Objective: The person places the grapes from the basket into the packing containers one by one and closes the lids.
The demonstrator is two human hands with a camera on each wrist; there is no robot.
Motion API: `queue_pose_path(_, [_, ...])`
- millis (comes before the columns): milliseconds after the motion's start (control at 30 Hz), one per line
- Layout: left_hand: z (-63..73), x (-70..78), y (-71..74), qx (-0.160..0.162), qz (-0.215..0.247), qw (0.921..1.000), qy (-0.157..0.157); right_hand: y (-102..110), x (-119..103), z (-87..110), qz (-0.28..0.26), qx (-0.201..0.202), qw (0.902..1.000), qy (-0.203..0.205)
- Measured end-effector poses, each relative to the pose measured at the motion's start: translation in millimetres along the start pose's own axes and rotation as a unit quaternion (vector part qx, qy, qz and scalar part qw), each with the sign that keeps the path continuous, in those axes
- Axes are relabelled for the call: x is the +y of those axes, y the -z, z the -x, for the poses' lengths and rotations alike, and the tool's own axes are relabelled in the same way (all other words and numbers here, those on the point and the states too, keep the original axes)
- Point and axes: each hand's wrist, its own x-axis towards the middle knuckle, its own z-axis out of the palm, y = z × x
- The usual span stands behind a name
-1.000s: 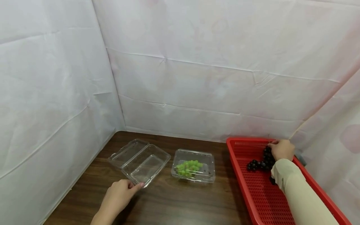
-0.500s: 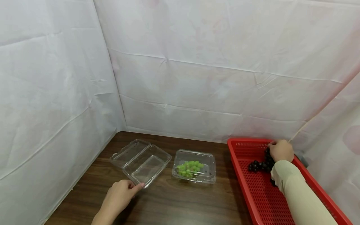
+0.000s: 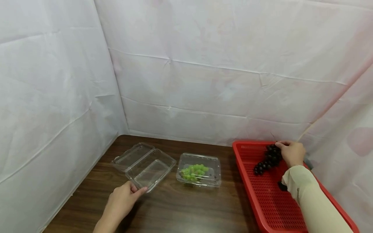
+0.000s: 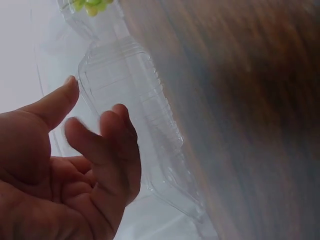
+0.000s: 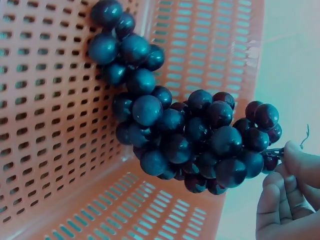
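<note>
- One bunch of black grapes (image 3: 268,159) slopes from the right hand (image 3: 292,153) down into the far part of the red tray (image 3: 250,189)
- Right thumb and fingers pinch its wiry stem (image 5: 272,152) at the upper end
- Left hand (image 3: 123,197) at the near corner of the open box (image 3: 150,173): thumb touching the rim, other fingers loosely bent, a gap between
- Open box has its lid (image 3: 132,158) folded back to the left and sits near the closed box (image 3: 215,164)
- Green grapes (image 3: 193,172) lie inside the closed box, toward its left
- Black thing (image 3: 281,186) in the tray, partly hidden by the sleeve (image 3: 311,197)
- Both boxes on a dark table (image 3: 189,210)
</note>
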Motion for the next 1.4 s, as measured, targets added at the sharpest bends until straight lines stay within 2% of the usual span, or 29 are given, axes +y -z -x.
queue_pose_path(333, [-2.7, -3.7, 1.9, 0.004, -0.009, 0.9999, -0.004, 4.6, -22.7, 6.4, -0.046, -0.003, 0.9989, -0.003])
queue_pose_path(700, [-3.6, -3.8, 2.1, -0.001, -0.025, 0.9997, -0.006, 12.6, -63.9, 17.9, -0.117, 0.003, 0.993, 0.01])
queue_pose_path(1100, [-2.4, -0.1, 5.0, -0.003, -0.025, 0.9995, -0.016, 20.4, -109.7, 28.8, -0.202, -0.01, 0.979, 0.026])
queue_pose_path(1400, [-7.2, -0.6, 6.4, 0.014, -0.042, 0.9983, -0.038, 6.1, -152.8, 28.3, -0.241, -0.032, 0.9676, 0.067])
